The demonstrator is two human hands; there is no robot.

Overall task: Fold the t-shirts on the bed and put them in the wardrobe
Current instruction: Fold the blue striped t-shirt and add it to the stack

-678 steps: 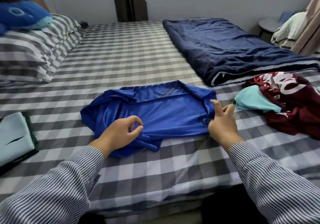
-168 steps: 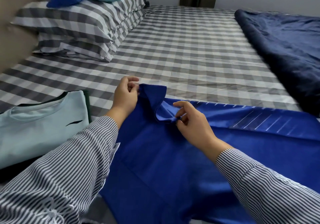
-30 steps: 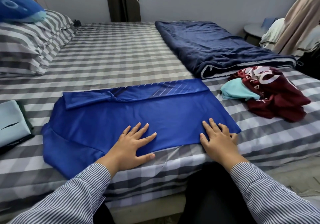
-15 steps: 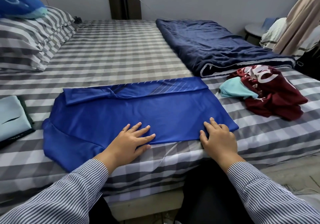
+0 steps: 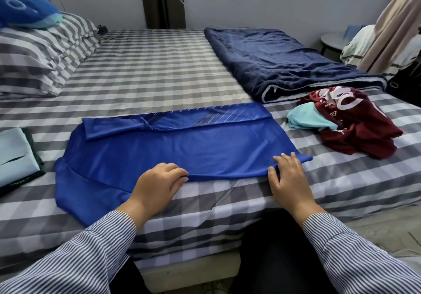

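A royal blue t-shirt (image 5: 182,148) lies spread sideways across the near part of the bed (image 5: 145,70), its far edge folded over. My left hand (image 5: 157,184) pinches the shirt's near edge with curled fingers. My right hand (image 5: 287,177) grips the same edge near the right corner, thumb under the fabric. A folded pale teal t-shirt (image 5: 13,159) rests at the left edge of the bed. A crumpled maroon t-shirt (image 5: 355,123) and a light teal one (image 5: 307,118) lie heaped at the right.
A folded navy blanket (image 5: 284,63) runs along the bed's right side. Striped pillows (image 5: 38,54) with a blue plush toy (image 5: 25,11) sit at the far left. Hanging clothes (image 5: 391,27) and a small round table (image 5: 335,40) stand at the right.
Half a second ago both hands lay flat on the shirt's near edge; now their fingers have curled and taken hold of that edge.
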